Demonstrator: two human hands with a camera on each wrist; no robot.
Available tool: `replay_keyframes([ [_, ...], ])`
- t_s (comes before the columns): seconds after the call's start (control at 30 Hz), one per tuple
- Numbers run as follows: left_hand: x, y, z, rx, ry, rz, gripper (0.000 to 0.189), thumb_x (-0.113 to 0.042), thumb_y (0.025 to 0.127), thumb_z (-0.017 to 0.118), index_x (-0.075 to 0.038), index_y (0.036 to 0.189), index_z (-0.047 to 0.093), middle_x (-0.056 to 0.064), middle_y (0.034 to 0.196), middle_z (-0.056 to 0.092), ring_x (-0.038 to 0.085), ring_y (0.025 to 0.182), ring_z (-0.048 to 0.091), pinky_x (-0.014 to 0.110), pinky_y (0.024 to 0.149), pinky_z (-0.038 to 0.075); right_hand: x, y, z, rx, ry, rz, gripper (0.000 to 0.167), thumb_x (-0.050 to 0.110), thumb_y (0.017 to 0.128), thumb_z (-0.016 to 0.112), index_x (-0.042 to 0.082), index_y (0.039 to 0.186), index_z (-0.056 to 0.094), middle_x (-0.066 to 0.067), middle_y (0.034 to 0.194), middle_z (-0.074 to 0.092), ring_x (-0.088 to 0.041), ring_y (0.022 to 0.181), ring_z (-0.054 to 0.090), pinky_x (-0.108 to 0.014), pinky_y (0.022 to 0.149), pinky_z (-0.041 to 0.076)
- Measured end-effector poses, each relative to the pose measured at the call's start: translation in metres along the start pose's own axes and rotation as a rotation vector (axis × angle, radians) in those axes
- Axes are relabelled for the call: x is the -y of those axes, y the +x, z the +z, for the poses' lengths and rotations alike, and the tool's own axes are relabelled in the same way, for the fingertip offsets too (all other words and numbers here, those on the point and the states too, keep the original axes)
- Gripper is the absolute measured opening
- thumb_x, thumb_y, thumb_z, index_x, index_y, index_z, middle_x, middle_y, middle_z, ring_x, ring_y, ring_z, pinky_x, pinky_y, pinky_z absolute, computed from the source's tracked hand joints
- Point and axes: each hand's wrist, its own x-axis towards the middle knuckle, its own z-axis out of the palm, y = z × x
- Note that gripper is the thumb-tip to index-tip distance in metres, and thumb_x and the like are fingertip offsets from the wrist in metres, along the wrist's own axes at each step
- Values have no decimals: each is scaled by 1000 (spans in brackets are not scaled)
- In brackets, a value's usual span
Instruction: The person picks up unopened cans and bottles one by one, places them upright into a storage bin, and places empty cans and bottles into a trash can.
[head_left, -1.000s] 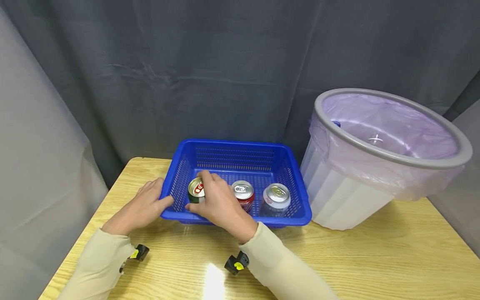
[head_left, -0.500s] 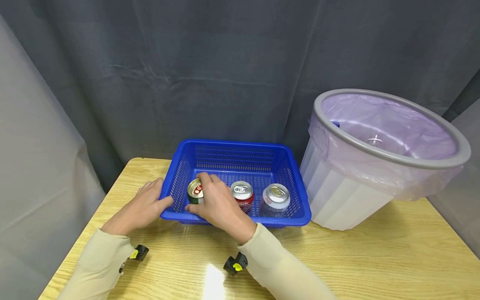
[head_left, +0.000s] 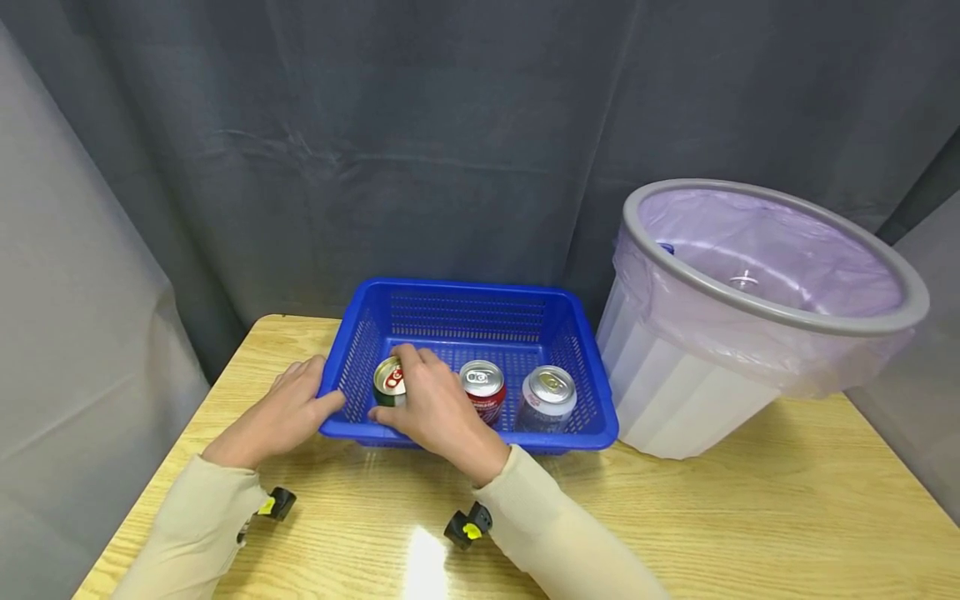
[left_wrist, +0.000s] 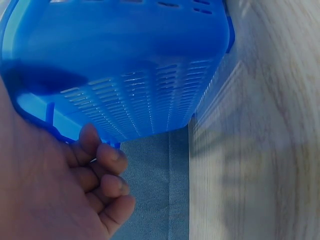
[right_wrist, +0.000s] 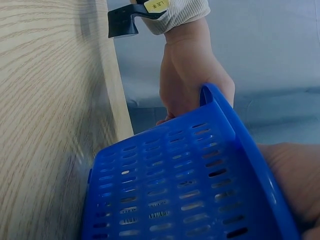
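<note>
A blue plastic basket [head_left: 480, 288] with slotted walls stands on the wooden table. My left hand [head_left: 281, 412] holds its left rim near the front corner; in the left wrist view, that hand's fingers [left_wrist: 112, 187] bend beside the outer wall. Inside the basket, my right hand [head_left: 438, 408] grips a green can [head_left: 390, 379] with a gold top and red tab. The can's right side is hidden by the hand. To its right stand a red can [head_left: 483, 387] and a silver-white can [head_left: 547, 400], both upright and apart from my fingers.
Right of the basket is a white ribbed bin [head_left: 660, 392] with a grey rim and a purple liner [head_left: 795, 237]. A clear item and a bit of blue show inside it. Dark curtain [head_left: 420, 150] hangs behind the table [head_left: 720, 533].
</note>
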Motion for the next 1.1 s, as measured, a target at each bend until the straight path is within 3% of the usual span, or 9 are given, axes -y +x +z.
replay_keyframes([
  [1.1,-1,0,0,-11,-5,19,38,-27,100,52,-3,128,53,8,109,63,28,109,50,47,96,35,0,0,2,-9,-24,-3,64,41,79,88,11,130,61,-5,110,69,-15,90,65,-26,72,50],
])
